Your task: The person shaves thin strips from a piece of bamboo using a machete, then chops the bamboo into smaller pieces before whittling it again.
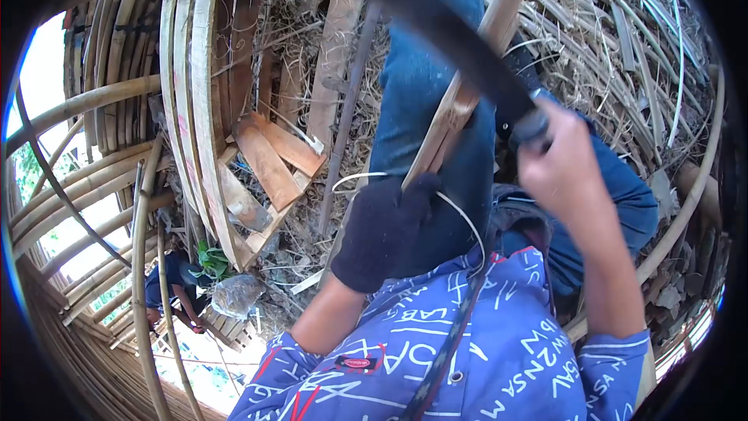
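My left hand, in a dark knitted glove, is closed around the near end of a split bamboo pole. The pole slants up and away across my jeans, its top running out of view. My bare right hand grips the dark handle of a machete, whose broad blade is blurred by motion. That blade crosses over the pole in this view, pointing to the upper left. A thin pale strip curves out by the gloved hand toward my shirt.
At the left stands a slatted wooden crate with short boards by it. Bamboo strips lie heaped at the upper right. Beyond bamboo poles, another person bends at the lower left, near a clear plastic bag.
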`<control>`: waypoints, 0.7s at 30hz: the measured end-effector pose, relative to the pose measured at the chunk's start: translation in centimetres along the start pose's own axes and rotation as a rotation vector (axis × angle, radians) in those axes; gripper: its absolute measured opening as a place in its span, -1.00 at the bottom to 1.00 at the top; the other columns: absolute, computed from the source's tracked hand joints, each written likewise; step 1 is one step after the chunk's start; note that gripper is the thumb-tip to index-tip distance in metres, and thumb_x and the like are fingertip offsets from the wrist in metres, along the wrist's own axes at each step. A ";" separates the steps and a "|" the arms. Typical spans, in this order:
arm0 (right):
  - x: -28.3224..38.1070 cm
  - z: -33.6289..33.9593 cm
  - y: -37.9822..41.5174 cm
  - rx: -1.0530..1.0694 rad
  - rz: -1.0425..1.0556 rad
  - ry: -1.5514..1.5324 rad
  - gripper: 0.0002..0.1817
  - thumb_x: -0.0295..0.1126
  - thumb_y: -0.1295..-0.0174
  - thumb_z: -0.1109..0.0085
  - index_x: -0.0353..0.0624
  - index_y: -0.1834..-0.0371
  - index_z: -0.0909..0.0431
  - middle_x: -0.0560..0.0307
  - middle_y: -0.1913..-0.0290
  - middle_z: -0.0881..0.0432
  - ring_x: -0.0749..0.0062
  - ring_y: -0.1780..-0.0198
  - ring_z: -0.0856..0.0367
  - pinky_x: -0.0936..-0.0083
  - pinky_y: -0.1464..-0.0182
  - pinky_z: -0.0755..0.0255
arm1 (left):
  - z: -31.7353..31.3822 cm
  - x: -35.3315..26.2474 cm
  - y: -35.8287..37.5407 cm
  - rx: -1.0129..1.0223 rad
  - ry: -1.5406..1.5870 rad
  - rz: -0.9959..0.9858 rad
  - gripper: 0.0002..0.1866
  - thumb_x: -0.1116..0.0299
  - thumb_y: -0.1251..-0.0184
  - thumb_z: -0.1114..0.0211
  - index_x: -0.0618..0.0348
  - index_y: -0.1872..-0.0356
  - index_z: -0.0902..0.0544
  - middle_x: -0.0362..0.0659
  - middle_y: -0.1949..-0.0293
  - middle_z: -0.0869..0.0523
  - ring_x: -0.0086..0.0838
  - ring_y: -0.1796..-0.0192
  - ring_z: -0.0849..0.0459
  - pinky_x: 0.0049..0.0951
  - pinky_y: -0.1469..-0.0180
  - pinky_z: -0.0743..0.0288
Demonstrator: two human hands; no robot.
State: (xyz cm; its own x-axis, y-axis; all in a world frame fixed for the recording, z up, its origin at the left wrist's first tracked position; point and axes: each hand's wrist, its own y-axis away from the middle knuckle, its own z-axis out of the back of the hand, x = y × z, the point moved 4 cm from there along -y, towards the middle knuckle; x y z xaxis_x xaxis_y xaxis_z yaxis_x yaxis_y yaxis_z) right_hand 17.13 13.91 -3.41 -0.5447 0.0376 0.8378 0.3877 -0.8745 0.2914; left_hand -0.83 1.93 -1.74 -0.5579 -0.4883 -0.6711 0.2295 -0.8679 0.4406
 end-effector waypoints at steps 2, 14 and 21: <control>0.2 -0.1 1.0 0.027 -0.040 0.091 -0.76 -0.57 0.14 -0.06 -0.36 0.32 -0.51 -0.31 0.50 -0.54 -0.26 0.31 -0.53 0.18 0.32 -0.42 | 0.1 0.1 -0.4 -0.021 0.054 0.038 -0.52 0.11 -0.36 -0.10 0.26 0.67 -0.59 -0.15 0.76 -0.54 -0.49 0.68 -0.50 -0.44 0.56 -0.31; -3.0 0.4 5.5 -0.171 -0.110 -0.373 -0.86 -0.57 0.02 -0.20 -0.30 0.38 -0.46 0.30 0.57 -0.46 0.74 0.53 -0.30 0.66 0.50 -0.21 | 0.8 0.1 -0.6 0.058 0.216 0.172 -0.44 0.02 -0.34 -0.12 0.22 0.78 -0.52 -0.23 0.84 -0.42 -0.53 0.75 -0.40 -0.47 0.63 -0.23; -4.2 3.3 7.4 -0.286 -0.061 -0.268 -0.74 -0.60 0.02 -0.27 -0.36 0.22 -0.52 0.31 0.47 -0.52 0.82 0.49 -0.33 0.79 0.46 -0.17 | 1.1 0.1 -0.8 0.104 0.295 0.244 -0.44 -0.02 -0.33 -0.12 0.22 0.75 -0.53 -0.23 0.83 -0.42 -0.55 0.80 -0.39 -0.50 0.72 -0.21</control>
State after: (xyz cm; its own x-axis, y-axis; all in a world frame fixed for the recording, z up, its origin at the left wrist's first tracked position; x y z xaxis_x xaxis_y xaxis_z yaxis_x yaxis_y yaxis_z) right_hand 24.74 8.89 -3.21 -0.3319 0.1859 0.9248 0.1171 -0.9647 0.2360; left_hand -2.00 2.63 -1.49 -0.2407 -0.6977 -0.6747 0.2362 -0.7164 0.6565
